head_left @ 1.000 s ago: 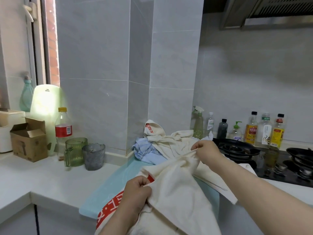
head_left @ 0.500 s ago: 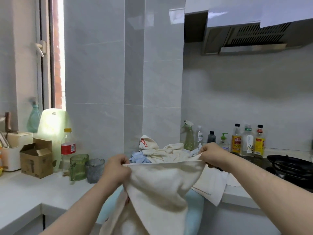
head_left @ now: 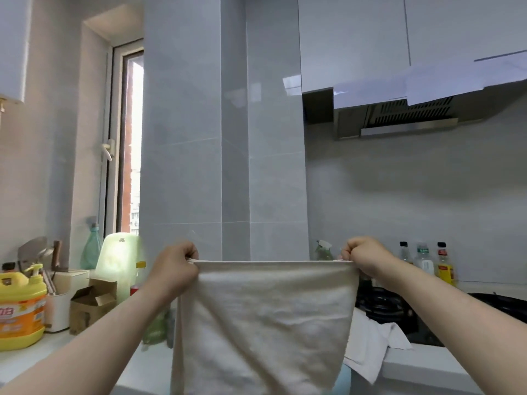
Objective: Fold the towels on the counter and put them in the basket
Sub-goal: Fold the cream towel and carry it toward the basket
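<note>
L hand (head_left: 174, 269): fingers curled tight, pinching the towel (head_left: 262, 317) at its top-left corner. R hand (head_left: 368, 259): same clench on the top-right corner.

Towel is cream and you hold it up in front of you. Top edge is pulled taut and level between both fists. The rest hangs flat, running out past the bottom of frame, near side of the counter (head_left: 427, 360).

2nd cloth (head_left: 368, 346), white, lies crumpled on the counter just right of the hanging towel. One flap droops over the near edge.

Stove (head_left: 382, 306) sits behind it, w/ bottles (head_left: 443, 266) along the far wall. Spray bottle (head_left: 323, 250) shows far, between your hands.

Far left: yellow jug (head_left: 20, 306), box (head_left: 91, 303), window (head_left: 134, 143). Hood (head_left: 399, 118) up right.
</note>
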Motion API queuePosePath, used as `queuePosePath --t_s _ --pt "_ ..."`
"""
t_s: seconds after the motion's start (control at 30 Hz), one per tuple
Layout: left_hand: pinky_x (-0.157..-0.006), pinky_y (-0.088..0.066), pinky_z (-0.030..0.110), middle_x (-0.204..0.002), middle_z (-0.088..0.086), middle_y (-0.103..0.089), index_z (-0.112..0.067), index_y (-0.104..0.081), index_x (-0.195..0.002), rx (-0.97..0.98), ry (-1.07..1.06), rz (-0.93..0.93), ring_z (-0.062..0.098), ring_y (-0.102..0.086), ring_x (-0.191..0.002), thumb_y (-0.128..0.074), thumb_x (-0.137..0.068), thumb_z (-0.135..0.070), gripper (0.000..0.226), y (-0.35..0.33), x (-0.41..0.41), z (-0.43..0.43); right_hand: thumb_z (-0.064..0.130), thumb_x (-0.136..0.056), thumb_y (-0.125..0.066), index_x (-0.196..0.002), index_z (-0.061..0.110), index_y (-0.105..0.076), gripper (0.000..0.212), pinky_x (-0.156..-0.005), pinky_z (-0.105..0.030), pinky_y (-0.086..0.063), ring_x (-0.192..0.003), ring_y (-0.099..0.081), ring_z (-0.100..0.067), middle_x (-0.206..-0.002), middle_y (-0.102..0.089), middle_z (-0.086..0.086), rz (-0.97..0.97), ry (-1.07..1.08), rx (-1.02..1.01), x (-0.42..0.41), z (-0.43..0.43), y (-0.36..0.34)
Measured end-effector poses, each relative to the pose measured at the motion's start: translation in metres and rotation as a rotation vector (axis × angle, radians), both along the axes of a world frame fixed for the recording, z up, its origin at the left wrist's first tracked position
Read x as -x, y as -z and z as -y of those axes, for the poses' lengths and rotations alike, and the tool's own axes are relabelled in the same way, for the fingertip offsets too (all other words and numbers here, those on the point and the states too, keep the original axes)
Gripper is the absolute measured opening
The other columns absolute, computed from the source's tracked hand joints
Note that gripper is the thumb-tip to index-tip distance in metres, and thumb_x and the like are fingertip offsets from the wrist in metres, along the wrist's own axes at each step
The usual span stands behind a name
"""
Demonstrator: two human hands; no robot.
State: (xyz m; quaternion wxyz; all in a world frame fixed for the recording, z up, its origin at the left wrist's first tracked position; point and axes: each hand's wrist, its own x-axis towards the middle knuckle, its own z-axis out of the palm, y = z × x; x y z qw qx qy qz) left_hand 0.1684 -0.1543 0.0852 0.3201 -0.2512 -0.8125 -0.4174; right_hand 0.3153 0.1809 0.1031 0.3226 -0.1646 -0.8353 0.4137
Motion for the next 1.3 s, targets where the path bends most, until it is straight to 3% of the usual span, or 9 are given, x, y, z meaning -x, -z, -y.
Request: queuePosePath --t_s 0.23,0.3,0.4,0.57,0.67,0.83,1.03,1.13,1.3 --pt "-0.052 -0.031 0.026 -0.057 0.000 -0.053 -0.013 -0.053 -0.060 -0.003 -0.046 -0.053 0.018 -0.046 -0.059 -0.052 -0.069 0.007 0.022 -0.030 -0.014 0.015 -0.013 -0.076 -0.044 -0.061 0.013 -0.070 0.040 -0.038 -0.015 -0.031 -0.036 -0.042 -0.004 -0.049 -0.057 0.001 0.002 -0.096 -0.239 -0.039 0.018 -0.034" --pt "-0.052 -0.031 0.026 -0.059 0.000 -0.053 -0.012 -0.053 -0.060 -0.021 -0.046 -0.065 0.017 -0.045 -0.059 -0.053 -0.069 0.008 0.023 -0.035 -0.018 0.016 -0.013 -0.073 -0.041 -0.058 0.015 -0.072 0.044 -0.042 -0.018 -0.033 -0.044 -0.046 -0.012 -0.055 -0.060 -0.005 -0.006 -0.113 -0.267 -0.045 0.020 -0.042" --pt "-0.052 -0.029 0.027 -0.057 0.001 -0.051 -0.012 -0.051 -0.059 -0.037 -0.035 -0.083 0.018 -0.043 -0.058 -0.052 -0.068 0.010 0.024 -0.039 -0.023 0.017 -0.018 -0.069 -0.034 -0.056 0.013 -0.074 0.052 -0.046 -0.025 -0.036 -0.052 -0.044 -0.020 -0.061 -0.062 -0.014 -0.009 -0.166 -0.197 -0.058 0.021 -0.051" --pt "-0.052 -0.029 0.026 -0.057 0.002 -0.052 -0.012 -0.052 -0.060 -0.038 -0.027 -0.080 0.017 -0.043 -0.057 -0.050 -0.068 0.009 0.022 -0.046 -0.032 0.019 -0.012 -0.081 -0.040 -0.086 0.014 -0.078 0.047 -0.054 -0.016 -0.038 -0.059 -0.049 -0.007 -0.083 -0.070 0.004 -0.009 -0.175 -0.186 -0.078 0.028 -0.058" --pt "-0.053 -0.031 0.026 -0.059 0.004 -0.053 -0.008 -0.055 -0.063 -0.055 -0.017 -0.066 0.018 -0.045 -0.059 -0.049 -0.068 0.010 0.019 -0.051 -0.037 0.020 -0.014 -0.079 -0.041 -0.080 0.011 -0.077 0.043 -0.061 -0.017 -0.042 -0.073 -0.056 -0.009 -0.081 -0.070 -0.001 -0.052 -0.182 -0.175 -0.087 0.029 -0.063" --pt "-0.055 -0.031 0.026 -0.060 0.005 -0.052 -0.009 -0.055 -0.062 -0.091 0.017 -0.043 0.019 -0.044 -0.059 -0.045 -0.070 0.012 0.025 -0.060 -0.046 0.021 -0.016 -0.075 -0.038 -0.071 -0.001 -0.073 0.038 -0.058 -0.027 -0.047 -0.067 -0.058 -0.020 -0.069 -0.067 -0.011 -0.067 -0.207 -0.122 -0.102 0.036 -0.072" --pt "-0.056 -0.029 0.029 -0.061 0.006 -0.051 -0.009 -0.052 -0.061 -0.164 0.071 0.011 0.021 -0.042 -0.061 -0.040 -0.073 0.013 0.027 -0.069 -0.058 0.022 0.028 -0.090 -0.065 -0.091 -0.002 -0.068 0.031 -0.077 -0.030 -0.054 -0.080 -0.068 -0.021 -0.090 -0.072 -0.014 -0.027 -0.340 -0.150 -0.111 0.042 -0.076" --pt "-0.058 -0.031 0.031 -0.062 0.009 -0.053 -0.005 -0.052 -0.059 -0.229 0.109 0.022 0.023 -0.044 -0.061 -0.042 -0.072 -0.001 0.017 -0.070 -0.061 0.026 0.017 -0.091 -0.065 -0.090 0.005 -0.071 0.013 -0.074 -0.028 -0.053 -0.080 -0.064 -0.018 -0.093 -0.071 -0.013 -0.129 -0.218 -0.197 -0.109 0.047 -0.077" --pt "-0.061 -0.027 0.038 -0.062 0.012 -0.043 -0.009 -0.037 -0.054 -0.199 0.163 -0.064 0.026 -0.037 -0.064 -0.027 -0.069 -0.025 0.024 -0.075 -0.072 0.032 0.018 -0.091 -0.066 -0.081 0.013 -0.073 0.013 -0.066 -0.024 -0.049 -0.076 -0.064 -0.014 -0.084 -0.071 -0.005 -0.244 -0.131 -0.191 -0.107 0.048 -0.078"
